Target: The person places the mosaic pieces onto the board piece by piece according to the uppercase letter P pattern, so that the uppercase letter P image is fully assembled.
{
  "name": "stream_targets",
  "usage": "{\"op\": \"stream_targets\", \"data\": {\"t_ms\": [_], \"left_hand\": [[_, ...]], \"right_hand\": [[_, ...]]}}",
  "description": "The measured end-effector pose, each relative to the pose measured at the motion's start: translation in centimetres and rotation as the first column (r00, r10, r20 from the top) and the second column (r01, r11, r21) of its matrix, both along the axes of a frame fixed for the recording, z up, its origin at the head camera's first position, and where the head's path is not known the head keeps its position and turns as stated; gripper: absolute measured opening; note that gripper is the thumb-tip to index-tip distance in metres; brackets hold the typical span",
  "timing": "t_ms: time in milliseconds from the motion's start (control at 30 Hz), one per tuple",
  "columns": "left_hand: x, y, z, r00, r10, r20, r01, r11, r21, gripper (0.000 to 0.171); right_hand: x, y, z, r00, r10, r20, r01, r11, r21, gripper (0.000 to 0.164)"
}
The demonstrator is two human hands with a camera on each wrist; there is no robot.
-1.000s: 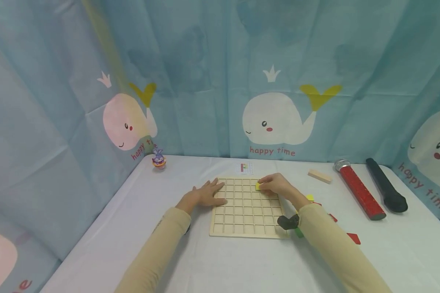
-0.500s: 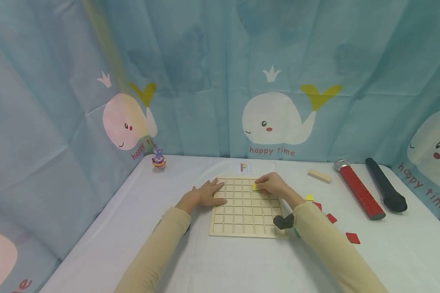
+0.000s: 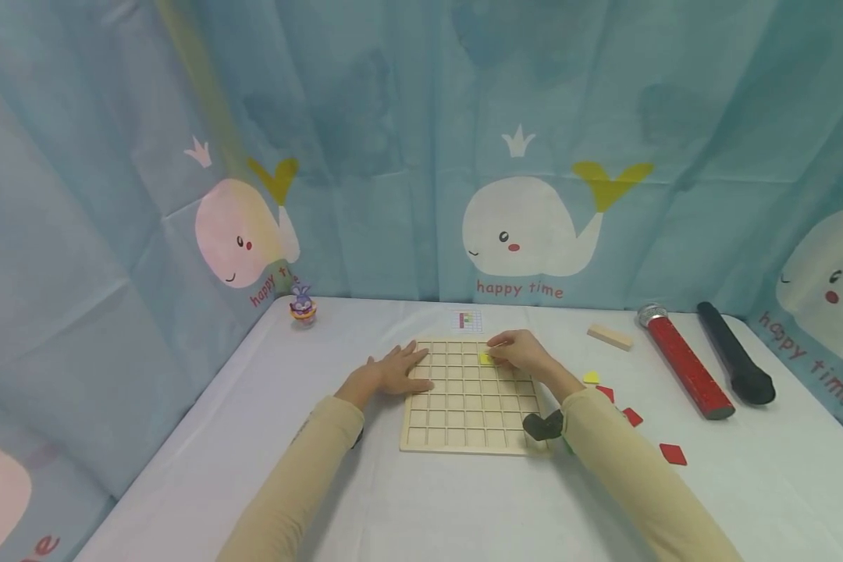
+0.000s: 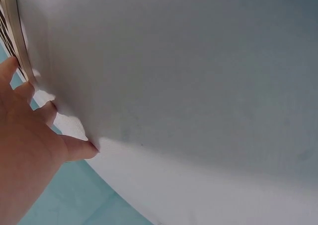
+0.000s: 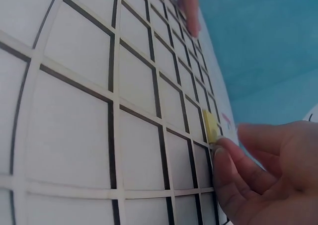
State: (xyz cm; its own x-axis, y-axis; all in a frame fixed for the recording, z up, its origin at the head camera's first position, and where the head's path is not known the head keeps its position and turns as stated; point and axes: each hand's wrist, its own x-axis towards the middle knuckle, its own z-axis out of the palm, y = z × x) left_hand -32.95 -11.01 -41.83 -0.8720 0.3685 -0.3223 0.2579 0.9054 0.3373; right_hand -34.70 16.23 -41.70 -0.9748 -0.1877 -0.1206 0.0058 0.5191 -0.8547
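A pale wooden grid board (image 3: pixel 457 451) lies on the white table in the head view. My left hand (image 3: pixel 392 371) rests with spread fingers on its left edge; the left wrist view shows those fingertips at the board's side (image 4: pixel 19 34). Over the upper right of the grid, my right hand (image 3: pixel 525 353) holds a small yellow square tile (image 3: pixel 486 360) by its near edge. Seen from the right wrist, the tile (image 5: pixel 210 126) stands slightly proud of a cell near the far edge, thumb and fingertips bunched at its end.
Right of the board lie several red tiles (image 3: pixel 673 454), a yellow tile (image 3: pixel 591 378) and a wooden block (image 3: pixel 610 337). Farther right are a red microphone (image 3: pixel 688 365) and a black one (image 3: pixel 736 355). A patterned card (image 3: pixel 467 321) lies behind the board; a purple rabbit toy (image 3: pixel 302 307) stands back left.
My right hand has shifted a little left with the yellow tile, which now sits over a cell in the upper part of the grid. The left hand has kept its place.
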Motion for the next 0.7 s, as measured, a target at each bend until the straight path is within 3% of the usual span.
{"op": "stream_targets", "data": {"t_ms": [167,300,500,700], "left_hand": [[0.0,0.1,-0.1,1.0,-0.006,-0.005,0.006,1.0,-0.003,0.079],[0.0,0.1,-0.2,1.0,-0.002,-0.006,0.001,1.0,-0.006,0.08],[-0.2,0.0,-0.4,1.0,-0.007,-0.007,0.007,1.0,-0.007,0.08],[-0.2,-0.2,-0.3,1.0,-0.014,-0.009,0.014,1.0,0.0,0.08]], "right_hand": [[-0.2,0.2,-0.1,1.0,0.011,0.026,-0.01,0.999,-0.041,0.031],[-0.3,1.0,-0.2,0.994,0.06,0.091,-0.046,0.987,-0.151,0.037],[0.2,3.6,0.6,0.973,0.117,0.199,-0.036,0.929,-0.369,0.049],[1.5,7.1,1.6,0.968,0.186,0.166,-0.089,0.879,-0.468,0.053]]}}
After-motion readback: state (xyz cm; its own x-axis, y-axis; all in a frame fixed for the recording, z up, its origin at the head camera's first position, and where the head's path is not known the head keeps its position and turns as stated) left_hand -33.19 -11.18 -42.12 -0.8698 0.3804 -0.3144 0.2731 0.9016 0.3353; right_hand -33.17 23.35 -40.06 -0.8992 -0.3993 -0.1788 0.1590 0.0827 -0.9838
